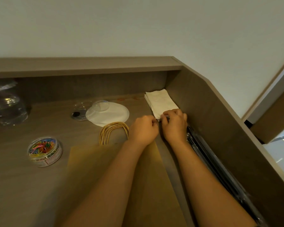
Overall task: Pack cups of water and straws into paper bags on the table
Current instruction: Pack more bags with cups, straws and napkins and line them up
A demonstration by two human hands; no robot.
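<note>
Straws [220, 166], a long bundle in shiny clear wrap, lie along the right edge of the tabletop [23, 185], tight against the side wall. The bundle's far end sits right at the grip: the right hand [175, 124] curls its fingers over that tip and seems to pinch the wrapper, though blur hides the exact hold. The left hand [142, 129] is fisted just beside it, knuckles up; whether it holds anything cannot be told. Under both forearms lie flat brown paper bags [92, 169], matte, with twisted paper-cord handles [112, 131] looped at the top. A stack of white napkins [160, 102], soft and square-cornered, touches the fingertips of the right hand. Farther left, a clear domed lid [100, 105] rests on a white round disc [111, 114], and a clear round tub of colourful rubber bands [44, 150] stands apart.
</note>
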